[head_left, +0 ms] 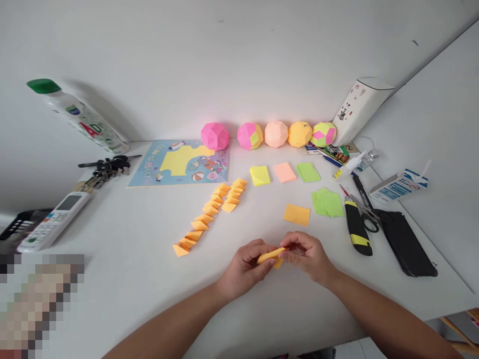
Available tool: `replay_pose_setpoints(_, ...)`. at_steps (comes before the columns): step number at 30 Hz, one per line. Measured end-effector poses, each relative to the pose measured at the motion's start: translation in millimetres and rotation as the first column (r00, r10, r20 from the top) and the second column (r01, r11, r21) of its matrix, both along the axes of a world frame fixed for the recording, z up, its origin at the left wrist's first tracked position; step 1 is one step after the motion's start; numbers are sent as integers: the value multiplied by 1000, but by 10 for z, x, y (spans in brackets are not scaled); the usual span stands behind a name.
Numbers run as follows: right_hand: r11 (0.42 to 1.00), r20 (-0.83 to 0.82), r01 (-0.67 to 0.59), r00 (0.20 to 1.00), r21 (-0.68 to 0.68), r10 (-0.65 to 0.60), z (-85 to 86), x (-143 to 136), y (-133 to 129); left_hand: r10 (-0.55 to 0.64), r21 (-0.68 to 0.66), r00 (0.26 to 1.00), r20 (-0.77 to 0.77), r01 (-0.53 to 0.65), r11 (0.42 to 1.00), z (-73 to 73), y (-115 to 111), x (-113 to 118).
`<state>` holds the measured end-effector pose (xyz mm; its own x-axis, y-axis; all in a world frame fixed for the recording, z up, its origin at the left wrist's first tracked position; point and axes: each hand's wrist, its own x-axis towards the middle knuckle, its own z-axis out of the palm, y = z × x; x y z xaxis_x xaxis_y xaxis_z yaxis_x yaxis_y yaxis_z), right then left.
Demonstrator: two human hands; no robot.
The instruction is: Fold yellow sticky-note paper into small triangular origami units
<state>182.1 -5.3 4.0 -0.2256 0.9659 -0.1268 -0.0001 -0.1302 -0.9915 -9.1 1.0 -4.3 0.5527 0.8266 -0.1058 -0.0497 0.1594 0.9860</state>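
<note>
Near the table's front edge, my left hand point(247, 267) and my right hand point(307, 255) pinch a folded orange paper point(270, 256) between them, one at each end. Just beyond them lies a flat orange sheet point(297, 214). To the left, folded orange pieces stand in two slanting rows, a longer row point(200, 225) and a shorter one point(232, 195). Behind are a yellow pad point(260, 175), a pink pad point(285, 172) and a green pad point(308, 172). Loose green sheets point(328, 202) overlap to the right of the orange sheet.
Several paper balls, including a pink one point(215, 136), line the wall. A blue picture board point(149, 172), spray bottle point(88, 122), keys point(108, 169) and remote point(56, 219) are left. At right are a cutter point(357, 227), scissors point(370, 222), glue bottle point(348, 167), small carton point(398, 187) and black pouch point(406, 242).
</note>
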Motion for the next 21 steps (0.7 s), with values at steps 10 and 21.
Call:
replay_pose_setpoints(10, 999, -46, -42, 998, -4, 42, 39, -12, 37, -12, 87, 996, -89, 20, 996, 3, -2, -5)
replay_pose_setpoints(21, 999, -47, -47, 998, -28, 45, 58, -19, 40, -33, 71, 996, -86, 39, 997, 32, 7, 1)
